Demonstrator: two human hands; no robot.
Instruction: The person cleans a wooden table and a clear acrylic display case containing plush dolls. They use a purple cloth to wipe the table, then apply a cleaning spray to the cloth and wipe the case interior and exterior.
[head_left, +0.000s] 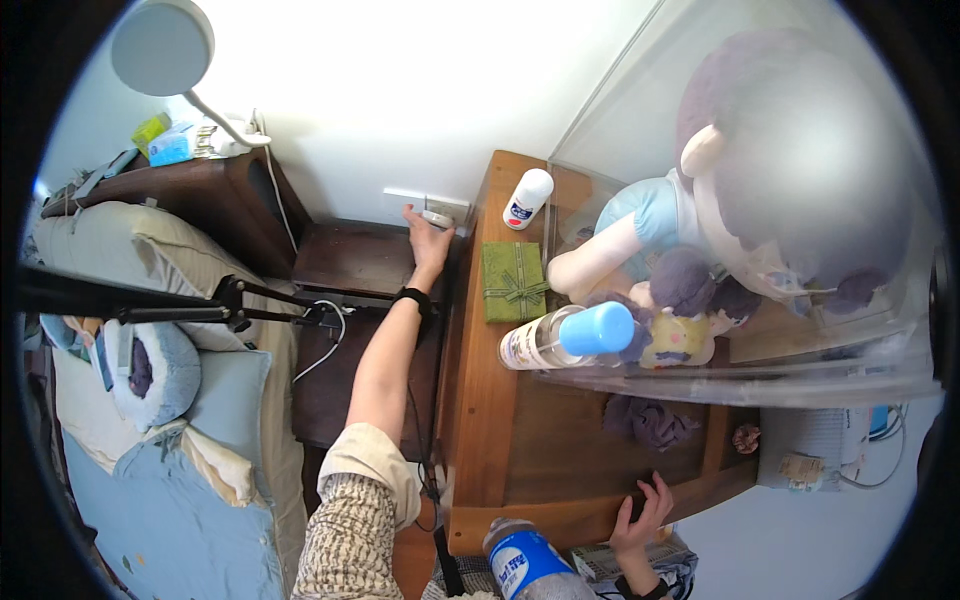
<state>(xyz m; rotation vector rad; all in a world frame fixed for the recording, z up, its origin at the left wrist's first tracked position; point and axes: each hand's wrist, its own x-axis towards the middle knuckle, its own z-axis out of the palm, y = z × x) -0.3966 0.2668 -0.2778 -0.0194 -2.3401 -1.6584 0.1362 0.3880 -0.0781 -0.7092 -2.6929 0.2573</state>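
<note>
My left hand (430, 244) reaches far out to the wall, its fingers and thumb around a white plug (438, 218) at a wall socket plate (452, 208). Below that hand lies the dark wooden top of a bedside stand (352, 259). My right hand (645, 517) holds nothing; its fingers are spread at the near edge of a wooden cabinet top (480, 442). A crumpled purple cloth (651, 424) lies beyond those fingers. Left of my right hand, a clear plastic bottle with a blue label (529, 562) shows close to my body; what supports it is hidden.
On the cabinet stand a white roll-on bottle (528, 199), a green gift box (514, 282) and a blue-capped spray bottle (566, 337). A clear display case (600, 82) holds plush dolls (645, 225). A black jointed arm (225, 300) crosses above the bed (172, 510); cables hang beside the cabinet.
</note>
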